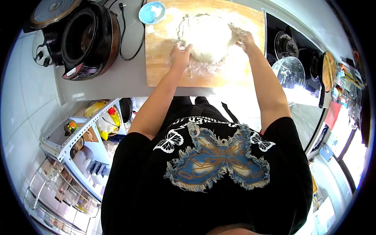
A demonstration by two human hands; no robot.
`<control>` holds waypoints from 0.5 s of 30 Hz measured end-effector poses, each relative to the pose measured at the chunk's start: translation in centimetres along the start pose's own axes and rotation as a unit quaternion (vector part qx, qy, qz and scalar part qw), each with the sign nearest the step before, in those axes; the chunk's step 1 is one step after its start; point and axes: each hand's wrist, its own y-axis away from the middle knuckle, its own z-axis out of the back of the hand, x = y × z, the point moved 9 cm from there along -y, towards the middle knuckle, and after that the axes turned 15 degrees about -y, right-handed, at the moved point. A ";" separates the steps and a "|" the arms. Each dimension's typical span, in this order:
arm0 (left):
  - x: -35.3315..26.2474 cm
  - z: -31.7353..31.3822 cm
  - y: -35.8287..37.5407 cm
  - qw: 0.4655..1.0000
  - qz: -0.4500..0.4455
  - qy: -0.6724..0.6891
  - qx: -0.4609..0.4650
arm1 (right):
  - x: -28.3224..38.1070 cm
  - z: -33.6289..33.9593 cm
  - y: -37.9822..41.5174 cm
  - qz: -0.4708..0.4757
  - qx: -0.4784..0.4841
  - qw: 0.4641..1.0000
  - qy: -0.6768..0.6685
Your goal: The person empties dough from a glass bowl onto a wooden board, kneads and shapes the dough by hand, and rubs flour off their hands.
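A large, round, pale piece of dough [205, 38] lies on a floured wooden board [156, 74] on the counter. My left hand [180, 55] is at the dough's lower left edge, fingers curled in against it. At its upper right edge, my right hand [243, 38] pinches the dough's rim between thumb and fingers. Flour coats the fingers of both hands. Loose flour is scattered around the dough. Near the board's top left corner stands a small blue bowl [149, 14] with some white powder in it.
An open black cooker [92, 39] and a black cable [124, 39] lie left of the board. On the right are a gas stove [286, 45], a clear glass bowl [289, 72] and a round wooden lid [328, 70]. Below left stands a white shelf [62, 150].
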 end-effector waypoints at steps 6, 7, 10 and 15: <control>-2.9 2.0 1.1 0.992 0.060 0.044 0.100 | -0.3 -3.0 0.9 -0.099 0.112 0.986 0.072; -2.1 2.0 0.4 0.992 0.060 0.045 0.100 | 0.6 -2.7 0.9 -0.054 0.076 0.983 0.158; -2.3 1.8 0.4 0.986 0.047 0.098 0.130 | 1.2 -3.6 1.1 0.018 0.105 0.977 0.187; -5.5 4.2 2.4 0.996 0.005 -0.043 0.083 | 2.0 -7.1 4.0 0.038 0.198 0.979 0.040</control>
